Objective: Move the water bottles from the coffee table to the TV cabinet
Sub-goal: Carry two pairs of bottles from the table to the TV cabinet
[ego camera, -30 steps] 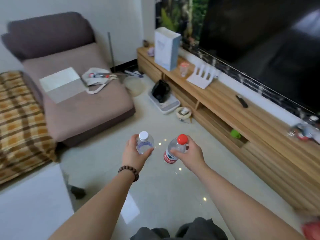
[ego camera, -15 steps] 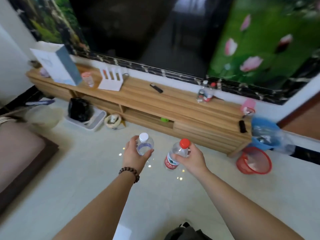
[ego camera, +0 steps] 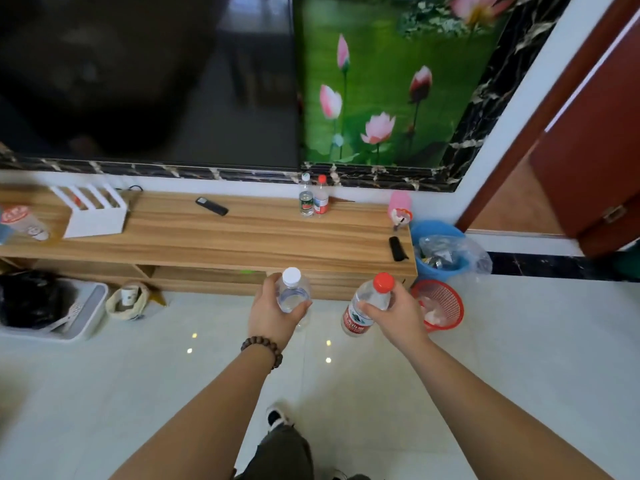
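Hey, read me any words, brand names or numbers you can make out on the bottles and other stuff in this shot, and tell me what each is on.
None can be read.
Red label on the red-capped bottle in the right hand: white print, too blurred.
White-capped bottle in the left hand: no label visible.
Two bottles on the TV cabinet, green-labelled and red-labelled: too small.
Cup with red lid: print blurred.

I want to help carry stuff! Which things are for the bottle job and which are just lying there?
For the job: white-capped bottle in left hand; red-capped bottle in right hand; TV cabinet.

Just lying about: remote, red basket, blue bin.
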The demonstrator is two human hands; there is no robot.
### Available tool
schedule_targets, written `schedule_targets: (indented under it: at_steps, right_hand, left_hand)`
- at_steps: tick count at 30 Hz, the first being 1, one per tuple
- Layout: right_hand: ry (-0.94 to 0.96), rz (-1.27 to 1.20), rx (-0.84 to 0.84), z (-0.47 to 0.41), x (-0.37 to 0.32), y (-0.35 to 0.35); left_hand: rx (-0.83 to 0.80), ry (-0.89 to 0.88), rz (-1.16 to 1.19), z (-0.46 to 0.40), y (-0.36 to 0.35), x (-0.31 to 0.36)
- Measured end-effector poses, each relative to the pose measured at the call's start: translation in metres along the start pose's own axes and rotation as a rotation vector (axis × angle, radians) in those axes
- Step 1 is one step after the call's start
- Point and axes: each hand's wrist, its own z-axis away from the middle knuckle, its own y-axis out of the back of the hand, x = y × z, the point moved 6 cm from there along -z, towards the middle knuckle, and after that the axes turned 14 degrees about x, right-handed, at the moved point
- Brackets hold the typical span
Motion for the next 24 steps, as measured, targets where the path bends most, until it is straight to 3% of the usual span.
schedule_targets:
  at_steps: [16,24]
  right_hand:
    - [-0.107,-0.012,0.100,-0.204,-0.016,-0.059]
    - [-0.126,0.008,0.155,-0.283,-0.011,-0.066]
  left_hand:
    - [-0.130,-0.004,-0.038,-0.223,-0.129,0.034]
    - [-0.153,-0.027,-0.046,-0.281,-0.189,0.050]
